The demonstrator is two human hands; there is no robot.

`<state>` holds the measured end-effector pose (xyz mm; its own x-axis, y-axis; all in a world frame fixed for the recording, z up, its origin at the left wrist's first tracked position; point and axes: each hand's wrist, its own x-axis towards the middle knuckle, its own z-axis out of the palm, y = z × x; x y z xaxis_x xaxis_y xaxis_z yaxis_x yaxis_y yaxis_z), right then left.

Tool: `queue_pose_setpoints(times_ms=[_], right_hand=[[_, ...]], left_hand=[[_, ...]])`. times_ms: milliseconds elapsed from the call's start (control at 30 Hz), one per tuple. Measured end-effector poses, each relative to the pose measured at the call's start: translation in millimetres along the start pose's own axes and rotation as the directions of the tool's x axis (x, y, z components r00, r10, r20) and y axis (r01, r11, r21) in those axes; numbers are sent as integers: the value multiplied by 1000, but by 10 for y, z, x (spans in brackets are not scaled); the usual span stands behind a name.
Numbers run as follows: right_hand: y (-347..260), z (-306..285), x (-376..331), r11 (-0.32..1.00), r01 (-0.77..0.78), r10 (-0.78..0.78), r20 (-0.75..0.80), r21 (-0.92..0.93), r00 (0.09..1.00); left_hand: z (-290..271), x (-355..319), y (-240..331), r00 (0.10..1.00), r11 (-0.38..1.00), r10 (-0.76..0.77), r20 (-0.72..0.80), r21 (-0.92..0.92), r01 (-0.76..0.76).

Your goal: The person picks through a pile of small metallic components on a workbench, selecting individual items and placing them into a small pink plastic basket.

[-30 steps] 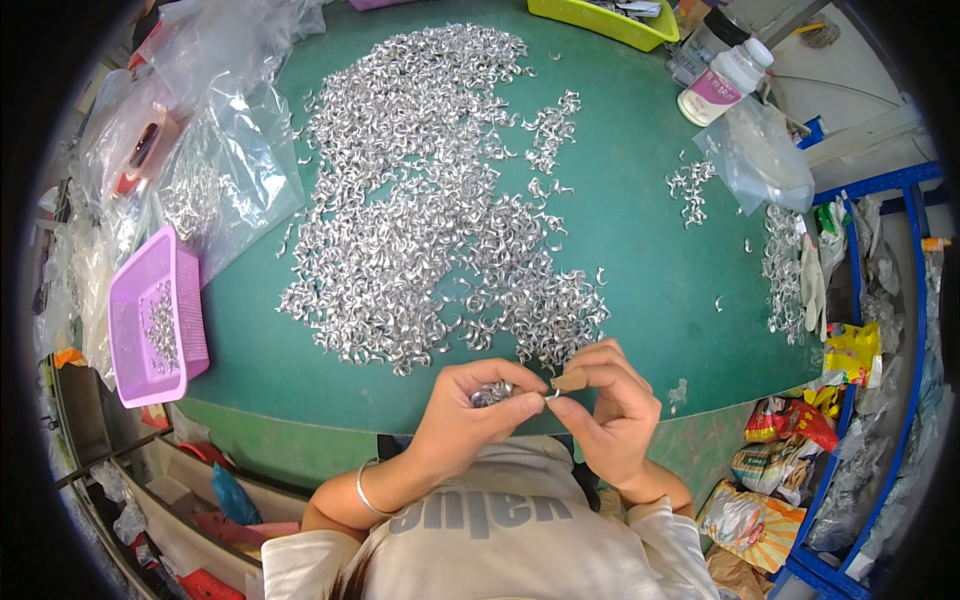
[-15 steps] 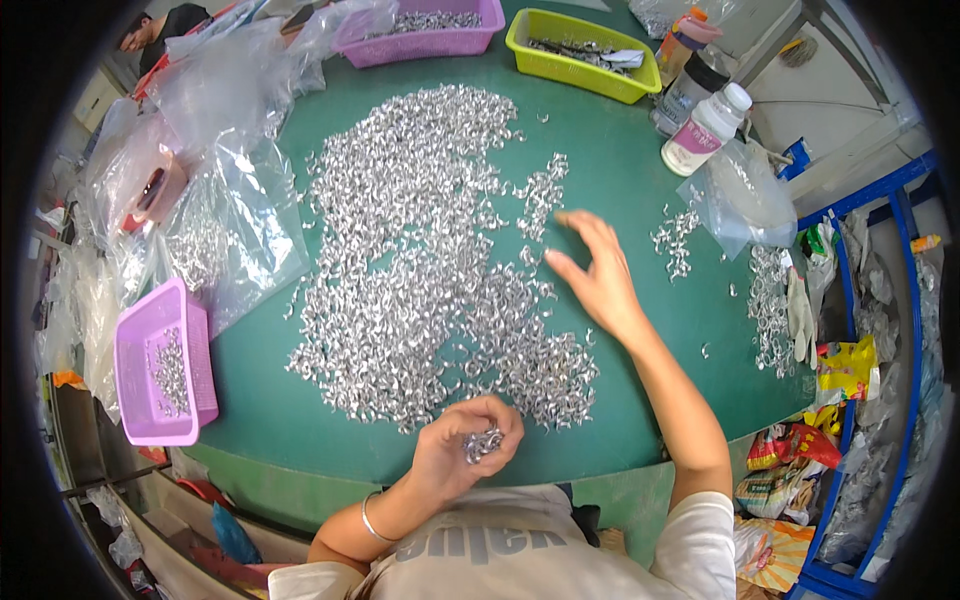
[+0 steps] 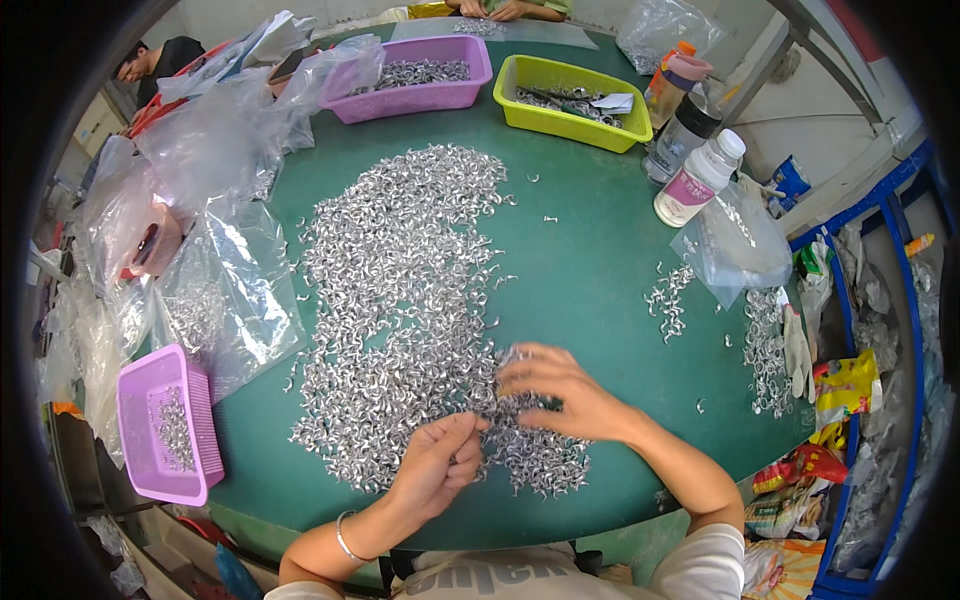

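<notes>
A wide heap of small silvery curved metal pieces [image 3: 390,290] covers the middle of the green table. At the heap's near edge, my left hand [image 3: 440,460] is closed, thumb and forefinger pressed together. The pieces seen in its curled fingers a moment ago are now mostly hidden. Just to its right, my right hand [image 3: 560,392] hovers over or touches the heap, fingers apart and somewhat blurred. Some pieces lie under its fingers, and I cannot tell whether it grips any.
Two purple baskets [image 3: 420,98] [image 3: 212,440] and a yellow-green basket [image 3: 570,133] hold metal parts. Bottles, including a white bottle [image 3: 690,185], stand at the far right. Plastic bags [image 3: 250,290] crowd the left side. Smaller piles [image 3: 670,300] lie rightward. Another person's hands [image 3: 490,10] are across the table.
My right hand has moved left and nearer, onto the heap; the small cluster beside the heap is no longer there. My left hand has reached forward to the heap's edge. The view has tilted up.
</notes>
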<state>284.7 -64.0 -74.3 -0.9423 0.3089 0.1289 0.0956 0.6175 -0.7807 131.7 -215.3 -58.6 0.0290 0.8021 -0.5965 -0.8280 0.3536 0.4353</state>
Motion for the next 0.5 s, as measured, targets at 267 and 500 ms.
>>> queue_pose_setpoints(times_ms=[267,500], right_hand=[[548,-613,478,940,-337,301,-568,44,766],[1239,-693,933,776,-451,58,-663,-441,747]], left_hand=[[-52,84,49,997,999,27,77,37,-30],[-149,103,44,989,996,51,140,64,-61]])
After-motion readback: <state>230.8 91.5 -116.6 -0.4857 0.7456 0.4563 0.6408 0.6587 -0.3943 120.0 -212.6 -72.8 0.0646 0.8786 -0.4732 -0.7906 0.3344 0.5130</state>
